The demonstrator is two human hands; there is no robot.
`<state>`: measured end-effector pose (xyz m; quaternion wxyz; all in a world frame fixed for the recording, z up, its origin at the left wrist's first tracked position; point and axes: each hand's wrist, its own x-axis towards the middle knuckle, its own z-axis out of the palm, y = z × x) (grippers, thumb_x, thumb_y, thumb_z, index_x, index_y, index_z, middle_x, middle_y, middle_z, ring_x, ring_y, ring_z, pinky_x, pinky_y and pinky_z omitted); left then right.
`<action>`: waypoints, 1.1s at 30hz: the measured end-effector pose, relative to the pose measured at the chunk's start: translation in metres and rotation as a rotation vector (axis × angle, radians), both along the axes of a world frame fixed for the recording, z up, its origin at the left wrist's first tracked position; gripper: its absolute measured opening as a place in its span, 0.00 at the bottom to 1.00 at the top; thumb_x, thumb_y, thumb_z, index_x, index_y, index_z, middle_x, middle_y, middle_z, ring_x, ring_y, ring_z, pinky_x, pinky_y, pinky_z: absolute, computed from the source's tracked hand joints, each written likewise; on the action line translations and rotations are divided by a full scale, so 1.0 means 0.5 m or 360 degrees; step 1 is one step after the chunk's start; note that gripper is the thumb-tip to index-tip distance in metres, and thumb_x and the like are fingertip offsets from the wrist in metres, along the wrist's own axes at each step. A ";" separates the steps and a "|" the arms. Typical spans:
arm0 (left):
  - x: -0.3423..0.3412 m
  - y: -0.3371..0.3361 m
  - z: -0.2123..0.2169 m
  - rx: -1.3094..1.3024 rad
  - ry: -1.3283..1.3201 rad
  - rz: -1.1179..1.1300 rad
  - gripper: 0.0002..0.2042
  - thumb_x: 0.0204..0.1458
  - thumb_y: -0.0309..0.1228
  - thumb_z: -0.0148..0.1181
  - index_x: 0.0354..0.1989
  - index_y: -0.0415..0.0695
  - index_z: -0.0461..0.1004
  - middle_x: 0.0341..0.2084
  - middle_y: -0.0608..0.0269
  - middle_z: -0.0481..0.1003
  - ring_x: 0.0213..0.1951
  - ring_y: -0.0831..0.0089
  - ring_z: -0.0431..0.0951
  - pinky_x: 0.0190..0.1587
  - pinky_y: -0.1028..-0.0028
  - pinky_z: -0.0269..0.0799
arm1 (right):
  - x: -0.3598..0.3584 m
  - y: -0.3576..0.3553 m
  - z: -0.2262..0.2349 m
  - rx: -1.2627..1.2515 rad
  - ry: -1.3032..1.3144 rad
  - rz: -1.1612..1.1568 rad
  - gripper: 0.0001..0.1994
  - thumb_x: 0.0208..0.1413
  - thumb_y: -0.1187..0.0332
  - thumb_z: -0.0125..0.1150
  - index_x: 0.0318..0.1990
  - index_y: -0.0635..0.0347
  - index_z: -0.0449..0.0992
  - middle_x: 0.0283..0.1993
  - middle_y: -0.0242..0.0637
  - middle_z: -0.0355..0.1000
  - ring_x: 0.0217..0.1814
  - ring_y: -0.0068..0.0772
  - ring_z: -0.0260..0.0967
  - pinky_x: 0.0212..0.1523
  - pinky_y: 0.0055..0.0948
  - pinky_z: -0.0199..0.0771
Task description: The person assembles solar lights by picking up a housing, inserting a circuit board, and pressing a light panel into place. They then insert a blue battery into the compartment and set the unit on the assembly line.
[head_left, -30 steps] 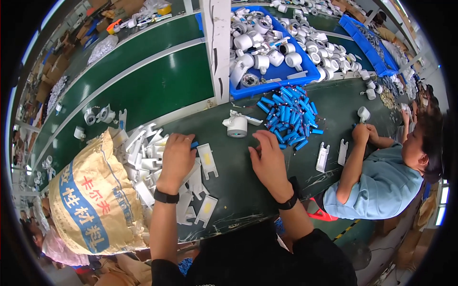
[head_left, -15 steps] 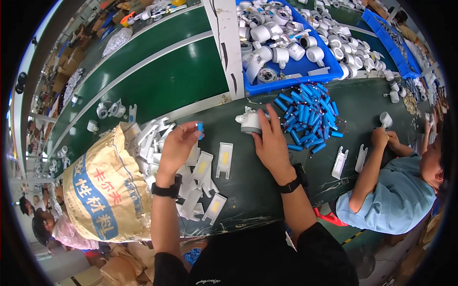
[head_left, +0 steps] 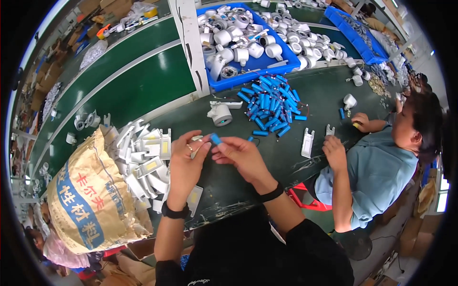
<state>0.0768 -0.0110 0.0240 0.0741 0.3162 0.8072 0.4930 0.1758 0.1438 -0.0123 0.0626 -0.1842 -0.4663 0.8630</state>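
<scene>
In front of me a small blue cylindrical battery (head_left: 216,139) is pinched between my two hands. My left hand (head_left: 187,159) has its fingers closed at the battery's left end; something pale shows between the fingers, too small to make out. At its other end, the fingertips of my right hand (head_left: 244,158) press on it. Beyond them stands a white round lamp housing (head_left: 221,115), which neither hand touches. White plastic panels with yellow patches (head_left: 151,166) lie heaped beside my left hand. A pile of blue batteries (head_left: 272,107) with thin wires lies past my right hand.
A large paper sack (head_left: 83,195) stands at the left. A blue bin (head_left: 253,75) full of white lamp parts sits at the back, near a metal post (head_left: 188,43). On the right a co-worker in a blue shirt (head_left: 381,167) reaches over the table by a single white panel (head_left: 308,143).
My right hand has let go of the lamp housing and come to the battery, which my left hand was holding. The view has shifted. The co-worker's hands have moved apart, leaving a white lamp part.
</scene>
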 end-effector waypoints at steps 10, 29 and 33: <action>0.174 -0.181 -0.047 -0.0666 0.0648 -0.0140 0.23 0.55 0.33 0.67 0.60 0.45 0.74 0.65 0.50 0.66 0.69 0.43 0.59 0.69 0.46 0.54 | -0.004 0.419 -0.105 0.2801 -0.0954 -0.1092 0.24 0.60 0.50 0.63 0.58 0.56 0.78 0.61 0.50 0.73 0.68 0.60 0.62 0.67 0.50 0.60; 0.175 -0.271 -0.128 -0.0855 0.0746 0.0008 0.20 0.60 0.25 0.56 0.61 0.45 0.73 0.70 0.58 0.63 0.72 0.48 0.56 0.73 0.43 0.45 | -0.019 0.408 -0.078 0.3227 -0.1165 -0.0445 0.24 0.58 0.45 0.63 0.59 0.40 0.79 0.82 0.42 0.40 0.82 0.65 0.31 0.69 0.81 0.26; 0.184 -0.287 -0.102 -0.0765 0.0640 0.0048 0.20 0.57 0.24 0.60 0.59 0.44 0.74 0.69 0.54 0.64 0.72 0.47 0.56 0.73 0.45 0.47 | 0.023 0.180 -0.046 0.3147 -0.0547 -0.0311 0.27 0.59 0.47 0.63 0.64 0.45 0.75 0.82 0.49 0.39 0.83 0.66 0.31 0.73 0.73 0.33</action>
